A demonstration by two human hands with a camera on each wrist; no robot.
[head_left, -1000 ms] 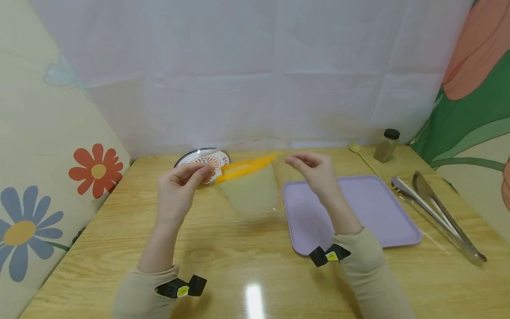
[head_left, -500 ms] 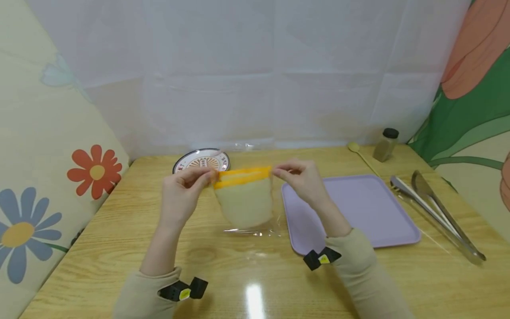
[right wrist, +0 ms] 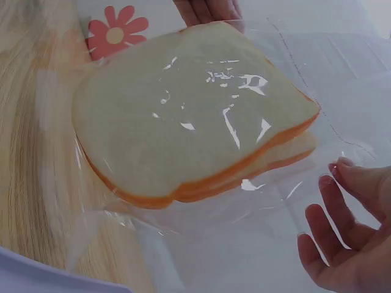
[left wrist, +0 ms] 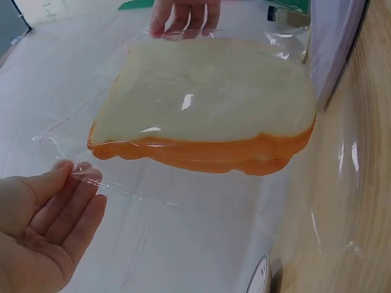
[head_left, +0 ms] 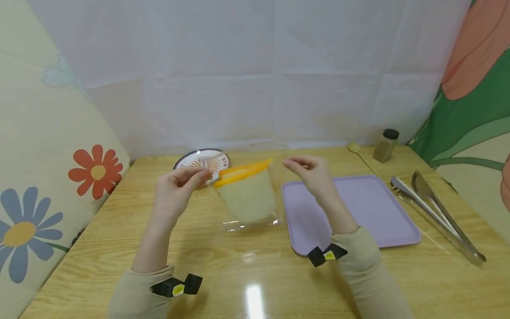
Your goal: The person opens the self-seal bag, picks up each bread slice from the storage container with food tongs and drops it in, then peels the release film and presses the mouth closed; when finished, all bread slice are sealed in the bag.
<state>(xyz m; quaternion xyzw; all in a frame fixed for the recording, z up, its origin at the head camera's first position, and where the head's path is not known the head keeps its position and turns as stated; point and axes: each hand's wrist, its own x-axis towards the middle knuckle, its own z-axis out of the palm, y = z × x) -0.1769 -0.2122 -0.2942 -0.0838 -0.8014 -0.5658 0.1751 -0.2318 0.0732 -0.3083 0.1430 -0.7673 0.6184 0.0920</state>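
Two slices of bread (head_left: 247, 199) with orange crusts hang inside a clear plastic bag (head_left: 235, 226), between my hands in the head view. My left hand (head_left: 175, 188) pinches the bag's film near one upper corner, thumb against fingertips. On the opposite side, my right hand (head_left: 314, 177) pinches the film between thumb and index finger. The left wrist view shows the bread (left wrist: 208, 91) from below, its pale face covered by shiny film. Beside it in the right wrist view, the other fingers of my right hand (right wrist: 351, 226) are spread and bent.
A round patterned plate (head_left: 183, 160) lies behind my left hand. To the right is a purple tray (head_left: 370, 212), with metal tongs (head_left: 434, 212) beyond it. A yellow long-handled spoon (head_left: 353, 147) and a black-capped jar (head_left: 385, 147) stand near the back cloth (head_left: 239, 88).
My hands first drew together, then moved apart again, pulling the bag's film outward. The bread swung level and now tilts with its right end higher.
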